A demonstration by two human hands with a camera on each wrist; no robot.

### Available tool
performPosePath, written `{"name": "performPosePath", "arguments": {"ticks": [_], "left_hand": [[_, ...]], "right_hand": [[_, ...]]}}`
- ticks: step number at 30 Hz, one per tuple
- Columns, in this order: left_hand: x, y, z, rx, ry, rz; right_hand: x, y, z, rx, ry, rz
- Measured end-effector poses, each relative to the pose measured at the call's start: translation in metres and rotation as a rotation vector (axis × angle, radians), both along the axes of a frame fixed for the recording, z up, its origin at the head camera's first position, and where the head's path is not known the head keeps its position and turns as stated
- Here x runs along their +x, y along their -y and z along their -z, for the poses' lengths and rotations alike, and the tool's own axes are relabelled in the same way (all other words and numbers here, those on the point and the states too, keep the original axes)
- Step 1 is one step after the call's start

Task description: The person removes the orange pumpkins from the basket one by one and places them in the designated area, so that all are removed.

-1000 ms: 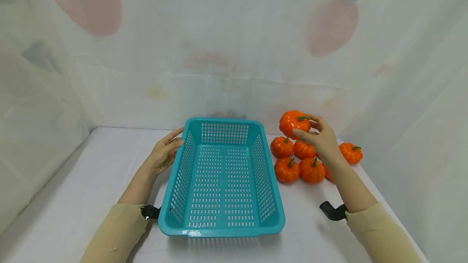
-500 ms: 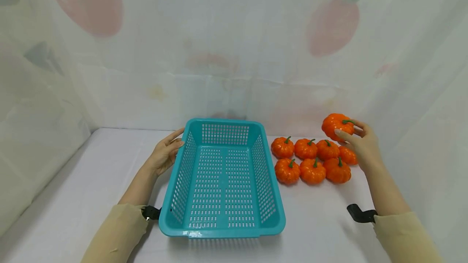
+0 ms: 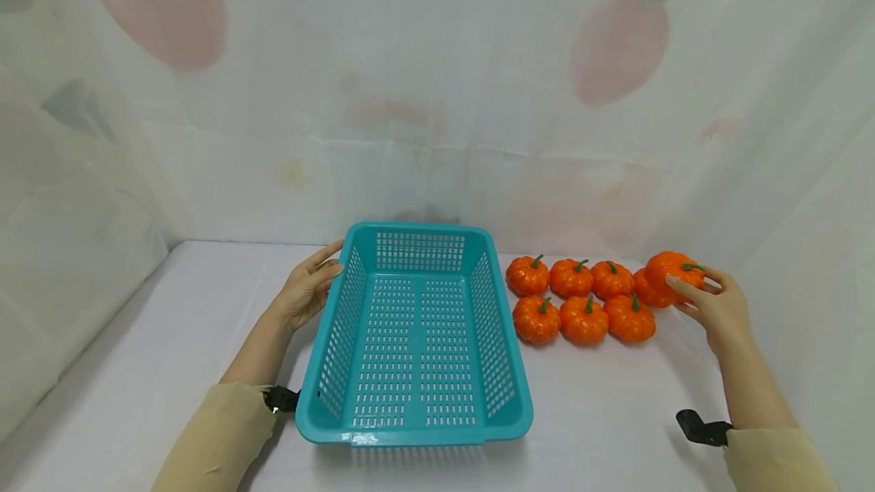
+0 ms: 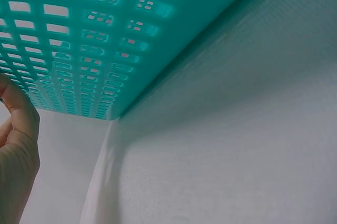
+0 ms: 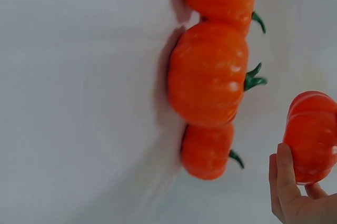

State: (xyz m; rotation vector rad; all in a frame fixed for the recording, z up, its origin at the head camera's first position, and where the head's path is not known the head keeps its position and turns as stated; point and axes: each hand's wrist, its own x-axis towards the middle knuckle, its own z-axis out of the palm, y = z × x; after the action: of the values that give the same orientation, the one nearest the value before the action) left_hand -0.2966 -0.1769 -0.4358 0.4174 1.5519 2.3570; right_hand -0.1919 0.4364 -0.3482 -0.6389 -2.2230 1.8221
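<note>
My left hand holds the left rim of a turquoise perforated plastic basket, its fingertips at the rim's far left part. The left wrist view shows the hand's edge beside the slotted basket wall. My right hand grips a small orange toy pumpkin with a green stem, thumb in front and fingers behind. That pumpkin overlaps the far-right pumpkin of the back row in the head view. In the right wrist view, the held pumpkin is apart from the others.
Several more orange pumpkins stand in two rows right of the basket, close to its right wall. All rest on a white-covered table. A pale printed curtain hangs behind and along both sides.
My right hand has carried the pumpkin rightward from over the rows, then lowered it near the right end of the back row. Left hand and basket look the same.
</note>
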Motion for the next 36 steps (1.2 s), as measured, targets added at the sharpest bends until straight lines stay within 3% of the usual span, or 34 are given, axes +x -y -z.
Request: {"name": "performPosePath", "arguments": {"ticks": [4, 13, 19, 29, 36], "left_hand": [[0.000, -0.001, 0.000, -0.002, 0.004, -0.005], [0.001, -0.001, 0.000, -0.003, 0.006, -0.005], [0.001, 0.000, 0.000, 0.000, 0.001, -0.001], [0.001, -0.001, 0.000, -0.008, 0.004, -0.007], [0.000, 0.000, 0.001, -0.003, -0.003, -0.002]], "right_hand": [[0.005, -0.015, 0.009, -0.063, 0.015, 0.009], [0.014, -0.038, 0.022, -0.139, 0.139, 0.002], [0.015, -0.048, 0.030, -0.116, 0.244, -0.009], [0.011, -0.055, 0.047, 0.016, 0.354, -0.073], [0.008, -0.054, 0.055, 0.076, 0.382, -0.077]]}}
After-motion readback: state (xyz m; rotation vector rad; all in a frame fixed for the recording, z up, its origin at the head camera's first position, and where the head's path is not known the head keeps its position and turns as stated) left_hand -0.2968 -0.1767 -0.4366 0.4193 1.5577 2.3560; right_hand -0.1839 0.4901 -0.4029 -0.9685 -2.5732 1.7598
